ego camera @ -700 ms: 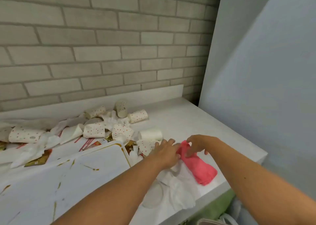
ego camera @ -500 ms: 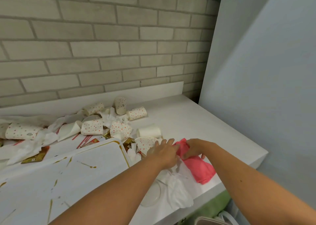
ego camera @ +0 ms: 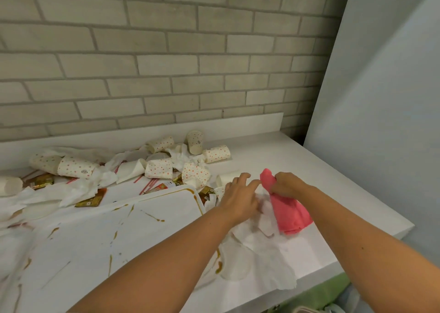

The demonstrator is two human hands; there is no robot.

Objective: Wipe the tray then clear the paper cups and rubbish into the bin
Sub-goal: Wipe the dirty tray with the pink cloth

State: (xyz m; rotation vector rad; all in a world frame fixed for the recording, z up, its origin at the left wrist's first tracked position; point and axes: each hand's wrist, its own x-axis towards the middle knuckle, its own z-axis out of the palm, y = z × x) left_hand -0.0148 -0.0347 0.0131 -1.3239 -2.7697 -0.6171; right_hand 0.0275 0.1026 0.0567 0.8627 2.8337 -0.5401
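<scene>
A white tray [ego camera: 100, 236] streaked with brown sauce lies on the counter at the lower left. My right hand [ego camera: 287, 184] grips the upper end of a pink cloth [ego camera: 289, 211], which hangs down onto crumpled white napkins [ego camera: 264, 248]. My left hand [ego camera: 239, 198] rests beside it on the napkins, fingers spread and straight. Several dotted paper cups [ego camera: 158, 168] lie tipped over behind the tray among tissues and sauce packets [ego camera: 89, 200].
A brick wall backs the white counter [ego camera: 297, 160]. A grey panel [ego camera: 381, 122] stands close on the right. The counter's front edge runs at the lower right, with a green surface [ego camera: 319, 296] and a bag below it.
My right hand has lifted the top of the pink cloth up and away from my left hand. The view has shifted a little closer.
</scene>
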